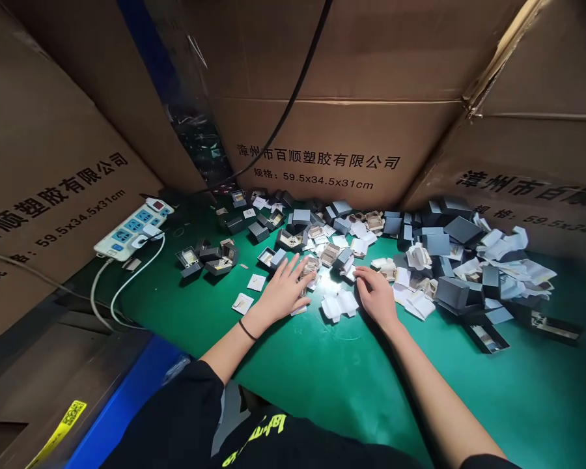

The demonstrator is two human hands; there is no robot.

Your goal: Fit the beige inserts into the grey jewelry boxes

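My left hand [284, 286] lies with its fingers spread over a beige cardboard insert [311, 264] and other small pieces, partly covering them. My right hand [375, 294] is half curled, thumb apart from the fingers. Its fingertips reach the white edge beside a small dark grey box [342, 260]; no firm grip shows. Between and just below the hands sits a folded white paper insert [339, 306]. Two flat white cards, one of them a square card [256, 282], lie left of my left hand. Behind both hands spreads a loose heap of grey boxes and inserts.
At right is a larger pile of dark grey boxes [452, 293] and white papers [522, 277]. A few open boxes [219, 264] stand at left. A power strip [134, 228] with cables lies on the green table's [317, 384] left edge. Big cartons [322, 130] wall the back.
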